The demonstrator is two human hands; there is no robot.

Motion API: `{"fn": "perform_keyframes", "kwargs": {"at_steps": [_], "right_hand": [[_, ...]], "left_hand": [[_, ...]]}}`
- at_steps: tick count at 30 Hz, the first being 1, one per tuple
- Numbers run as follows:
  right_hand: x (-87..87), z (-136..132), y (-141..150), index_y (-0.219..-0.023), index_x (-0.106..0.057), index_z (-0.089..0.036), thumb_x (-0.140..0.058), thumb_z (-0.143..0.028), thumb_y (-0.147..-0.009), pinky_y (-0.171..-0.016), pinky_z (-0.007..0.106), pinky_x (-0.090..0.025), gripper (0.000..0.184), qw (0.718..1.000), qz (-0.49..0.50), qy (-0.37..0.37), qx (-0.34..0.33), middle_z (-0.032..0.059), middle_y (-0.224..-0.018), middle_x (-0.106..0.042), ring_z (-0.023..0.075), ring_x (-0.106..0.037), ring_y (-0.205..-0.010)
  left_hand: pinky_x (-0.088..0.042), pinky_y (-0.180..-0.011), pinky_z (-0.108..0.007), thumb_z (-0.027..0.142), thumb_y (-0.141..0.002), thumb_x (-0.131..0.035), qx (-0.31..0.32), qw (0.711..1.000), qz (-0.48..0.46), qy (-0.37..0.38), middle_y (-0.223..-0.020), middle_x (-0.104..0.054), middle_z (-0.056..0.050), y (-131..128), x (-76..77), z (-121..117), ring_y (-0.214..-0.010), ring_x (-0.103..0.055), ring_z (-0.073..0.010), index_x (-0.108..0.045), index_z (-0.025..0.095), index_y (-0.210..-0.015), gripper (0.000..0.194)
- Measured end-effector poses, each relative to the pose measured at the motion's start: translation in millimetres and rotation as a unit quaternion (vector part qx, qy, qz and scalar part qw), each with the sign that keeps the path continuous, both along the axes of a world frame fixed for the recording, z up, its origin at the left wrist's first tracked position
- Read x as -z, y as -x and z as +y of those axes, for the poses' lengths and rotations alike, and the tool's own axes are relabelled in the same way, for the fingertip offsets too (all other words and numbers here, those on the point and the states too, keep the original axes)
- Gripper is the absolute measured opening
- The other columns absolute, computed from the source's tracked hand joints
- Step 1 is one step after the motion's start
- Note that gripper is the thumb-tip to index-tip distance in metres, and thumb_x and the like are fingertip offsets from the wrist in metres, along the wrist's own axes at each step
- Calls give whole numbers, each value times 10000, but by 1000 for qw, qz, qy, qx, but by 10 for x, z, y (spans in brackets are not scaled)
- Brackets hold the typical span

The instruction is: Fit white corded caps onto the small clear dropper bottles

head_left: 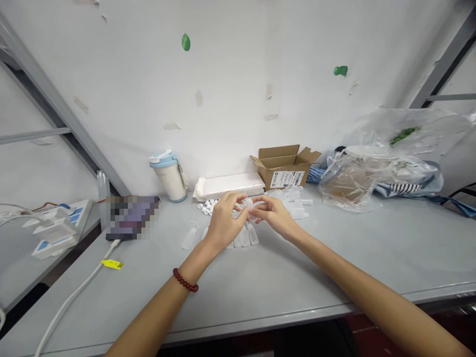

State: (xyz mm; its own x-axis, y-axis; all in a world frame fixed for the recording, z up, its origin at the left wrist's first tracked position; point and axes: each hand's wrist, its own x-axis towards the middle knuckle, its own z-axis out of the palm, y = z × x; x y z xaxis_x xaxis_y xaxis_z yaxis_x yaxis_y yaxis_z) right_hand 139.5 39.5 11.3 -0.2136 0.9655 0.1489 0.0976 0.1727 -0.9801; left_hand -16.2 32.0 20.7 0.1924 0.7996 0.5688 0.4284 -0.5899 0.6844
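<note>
My left hand [223, 220] and my right hand [273, 213] meet above the grey table [260, 287], both pinching a small clear plastic bottle [248, 204] between their fingertips. A red bead bracelet [185, 280] sits on my left wrist. Under the hands lie several small clear bottles [245, 237], and one more bottle [189, 239] lies apart to the left. A scatter of small white caps [208, 206] lies just behind my left hand. More clear bottles [295, 203] are piled behind my right hand.
At the back stand a blue-lidded tumbler [169, 176], a stack of white trays [228, 186], an open cardboard box [284, 166] and crumpled clear plastic bags [372, 168]. A blurred-out object [130, 217], a white cable with a yellow tag [111, 264] and power strips [55, 228] lie left.
</note>
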Motion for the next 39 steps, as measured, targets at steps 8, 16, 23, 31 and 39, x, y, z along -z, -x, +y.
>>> {"fn": "perform_keyframes", "kwargs": {"at_steps": [8,16,23,31,39], "right_hand": [[3,122,-128,-848,-588,-142,-622,-181,-718,-467,225,-475,139,995,-74,-7,66,27,-603,-673,150,-627,-566],[36,109,-135,-817,-571,-145,-628,-231,-746,-439,228,-473,125,997,-65,19,25,52,-644,-685,156,-632,-554],[-31,106,-186,-747,-528,-161,-635,-159,-705,-390,214,-450,115,992,-113,61,-19,15,-528,-627,143,-596,-494],[-23,151,-289,-694,-555,-156,-642,-179,-685,-445,241,-508,91,981,-129,119,-87,22,-556,-617,151,-614,-541],[-48,174,-364,-794,-541,-141,-565,-226,-743,-503,220,-491,102,944,-157,207,-205,57,-613,-661,188,-683,-632]], "left_hand": [[-459,-753,-333,167,-794,-566,63,976,199,-53,-987,-593,-83,-119,-99,116,-899,-574,-217,-610,192,-979,192],[-454,-820,-355,158,-769,-608,32,982,171,-69,-1041,-560,-83,-158,116,45,-971,-554,-226,-568,195,-1043,280],[-422,-873,-392,222,-727,-691,32,979,189,-74,-1098,-589,-81,-110,237,75,-1032,-493,-252,-503,188,-1150,465],[-434,-842,-401,262,-739,-669,57,975,210,-53,-1088,-600,-96,-139,219,4,-1049,-473,-276,-530,188,-1113,406],[-449,-837,-399,320,-717,-675,79,968,238,0,-1067,-583,-87,-151,210,-50,-1049,-449,-272,-529,183,-1080,414]]}}
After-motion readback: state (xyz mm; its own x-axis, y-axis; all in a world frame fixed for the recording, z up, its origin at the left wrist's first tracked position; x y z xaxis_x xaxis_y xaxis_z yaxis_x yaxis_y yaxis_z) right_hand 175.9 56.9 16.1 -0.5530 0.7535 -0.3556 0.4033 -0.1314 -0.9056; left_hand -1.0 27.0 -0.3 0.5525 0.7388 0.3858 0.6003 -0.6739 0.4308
